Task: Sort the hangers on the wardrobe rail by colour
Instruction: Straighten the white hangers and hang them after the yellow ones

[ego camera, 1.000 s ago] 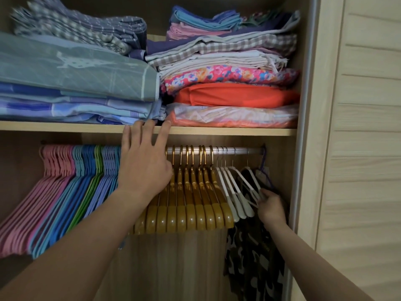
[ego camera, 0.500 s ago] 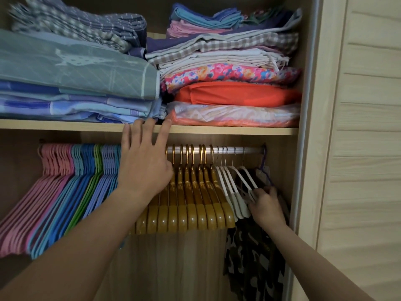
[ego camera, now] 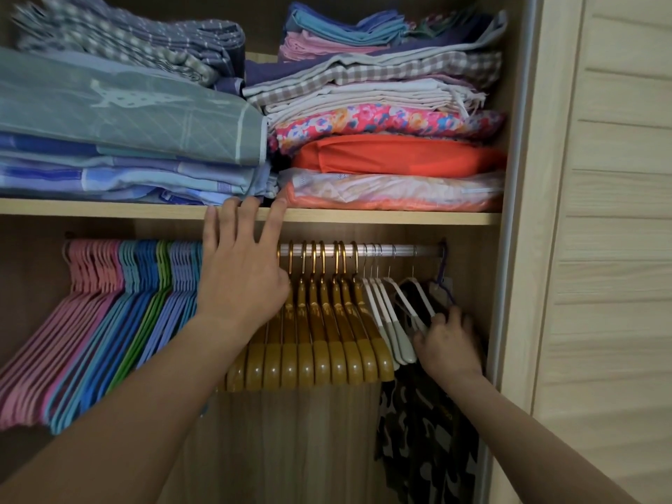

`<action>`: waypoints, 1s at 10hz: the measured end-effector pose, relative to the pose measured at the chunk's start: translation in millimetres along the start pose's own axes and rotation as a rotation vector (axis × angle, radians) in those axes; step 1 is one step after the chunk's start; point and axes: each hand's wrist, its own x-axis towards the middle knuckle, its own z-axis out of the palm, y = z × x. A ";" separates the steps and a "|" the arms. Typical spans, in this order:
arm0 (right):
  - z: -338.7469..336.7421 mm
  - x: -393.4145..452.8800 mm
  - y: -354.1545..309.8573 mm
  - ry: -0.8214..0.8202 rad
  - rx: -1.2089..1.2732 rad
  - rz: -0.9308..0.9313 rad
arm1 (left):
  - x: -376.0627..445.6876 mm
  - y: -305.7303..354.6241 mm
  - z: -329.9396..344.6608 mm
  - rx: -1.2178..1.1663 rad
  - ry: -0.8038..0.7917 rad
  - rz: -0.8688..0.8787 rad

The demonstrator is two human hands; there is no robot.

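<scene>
On the rail [ego camera: 411, 249], from left: thin pink, blue and green hangers [ego camera: 109, 321] — light, springy. The left hand [ego camera: 242, 285] rests spread against the stiff, heavier wooden hangers [ego camera: 327, 343]. The right hand [ego camera: 449, 341] pinches a slim white hanger [ego camera: 409, 303] at its shoulder — better taken near the hook.

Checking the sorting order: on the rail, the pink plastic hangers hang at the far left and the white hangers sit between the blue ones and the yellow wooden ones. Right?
Not quite. The head view shows the white hangers right of the yellow wooden hangers, by the right hand. The pink plastic hangers are far left.
</scene>
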 end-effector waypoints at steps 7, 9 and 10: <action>6.8 -8.2 -20.0 0.197 0.352 -0.173 | -0.2 0.2 3.4 0.012 0.012 0.002; 13.5 -16.4 -30.8 -0.112 0.554 -0.082 | -0.2 -0.2 2.6 0.004 0.003 0.007; 14.5 -11.7 -29.9 -0.232 0.780 -0.006 | -0.3 -0.4 2.6 0.010 -0.001 0.007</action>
